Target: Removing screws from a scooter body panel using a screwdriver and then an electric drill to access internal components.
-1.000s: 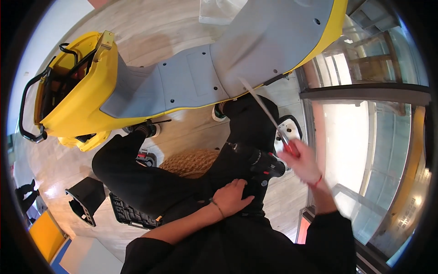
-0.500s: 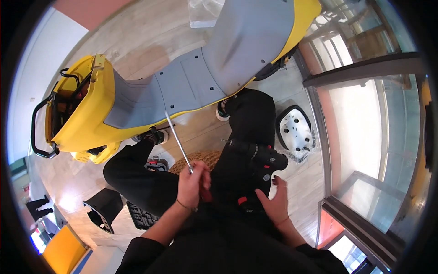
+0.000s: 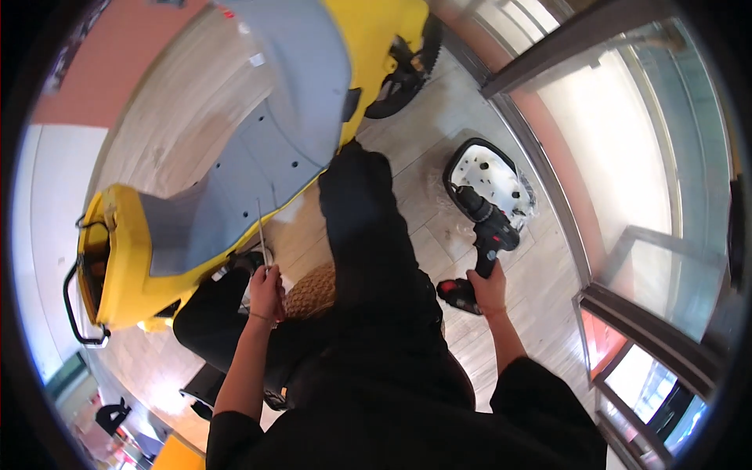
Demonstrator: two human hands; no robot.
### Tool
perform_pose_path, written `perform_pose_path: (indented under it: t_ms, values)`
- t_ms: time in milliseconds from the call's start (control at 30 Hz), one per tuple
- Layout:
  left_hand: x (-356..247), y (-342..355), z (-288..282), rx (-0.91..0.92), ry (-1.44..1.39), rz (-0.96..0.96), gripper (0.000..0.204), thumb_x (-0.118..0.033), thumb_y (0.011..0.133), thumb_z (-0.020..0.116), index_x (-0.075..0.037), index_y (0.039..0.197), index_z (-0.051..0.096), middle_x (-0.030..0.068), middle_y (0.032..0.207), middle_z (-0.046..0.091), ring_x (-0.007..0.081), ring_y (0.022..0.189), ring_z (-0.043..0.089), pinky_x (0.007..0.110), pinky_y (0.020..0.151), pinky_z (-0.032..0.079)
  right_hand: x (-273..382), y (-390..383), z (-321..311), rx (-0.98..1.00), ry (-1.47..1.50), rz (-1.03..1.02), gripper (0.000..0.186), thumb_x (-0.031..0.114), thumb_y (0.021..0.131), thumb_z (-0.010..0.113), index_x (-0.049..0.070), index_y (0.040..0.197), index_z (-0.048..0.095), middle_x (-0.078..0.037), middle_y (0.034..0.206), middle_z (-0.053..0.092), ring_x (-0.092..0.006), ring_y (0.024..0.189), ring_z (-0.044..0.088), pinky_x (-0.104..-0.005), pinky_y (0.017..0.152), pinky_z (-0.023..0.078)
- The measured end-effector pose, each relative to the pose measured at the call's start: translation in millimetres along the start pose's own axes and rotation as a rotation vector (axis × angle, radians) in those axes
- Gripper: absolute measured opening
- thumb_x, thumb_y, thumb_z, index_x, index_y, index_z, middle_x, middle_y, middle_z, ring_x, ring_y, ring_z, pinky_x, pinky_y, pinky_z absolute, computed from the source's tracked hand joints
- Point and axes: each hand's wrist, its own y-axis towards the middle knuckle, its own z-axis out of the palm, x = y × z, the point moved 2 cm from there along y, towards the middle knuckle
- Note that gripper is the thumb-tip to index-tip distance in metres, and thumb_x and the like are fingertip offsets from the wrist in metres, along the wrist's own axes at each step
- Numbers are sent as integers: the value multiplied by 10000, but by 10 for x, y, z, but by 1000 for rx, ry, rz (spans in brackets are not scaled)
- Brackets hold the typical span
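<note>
- Now the left hand [image 3: 266,291] is closed around a long thin screwdriver [image 3: 262,235], its shaft pointing up toward the grey underside panel [image 3: 266,149] of the yellow vehicle body [image 3: 117,266].
- Over on the other side, the right hand [image 3: 489,286] is wrapped round the grip of a black cordless drill [image 3: 486,227], which stands on the wooden floor [image 3: 439,235] just beside a black-rimmed white part [image 3: 489,176].
- Judging by this, the step in hand is a tool change: the drill is either being set down or lifted, the screwdriver is ready.
- Next, the screwdriver tip has to meet one of the small holes in the grey panel squarely, so the left wrist needs steadying.
</note>
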Motion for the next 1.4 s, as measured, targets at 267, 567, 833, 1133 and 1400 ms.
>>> perform_pose_path:
  t_ms: [267,567,833,1133,1400]
  values:
    - [-119,-81,119,-83,33,-101,192,-215,912,508,-88,780,450,-7,554,418,99,410,414,232,378,338,-1778,693,1199,89,-145,286,431,287,599,675,-9,892,568,-232,799,629,-395,787,613,-442,702,482]
    - [-289,-225,78,-230,56,-128,198,-211,922,489,-101,768,432,-12,550,402,92,386,402,227,343,328,-2102,1124,1821,265,-189,538,471,292,622,680,35,992,541,-210,899,637,-369,880,610,-441,763,482]
    - [-339,-183,194,-156,36,-218,180,-235,914,509,-109,799,450,-8,591,429,91,424,437,215,367,358,-2438,1431,2009,326,-276,618,548,149,615,662,2,1111,481,-220,1015,613,-363,861,625,-405,778,492]
    - [-148,-402,46,-20,-267,-248,213,-289,921,471,-118,794,471,2,645,472,115,489,453,235,428,372,-1601,1199,1893,-29,402,408,239,140,777,559,10,978,569,-65,752,592,-153,719,561,-291,656,454]
    - [-481,-383,818,212,-654,-5,249,-296,940,389,-98,872,524,123,997,599,229,975,542,365,899,386,1735,-553,784,373,317,-697,195,133,779,644,43,946,601,-112,827,596,-202,686,591,-273,611,471]
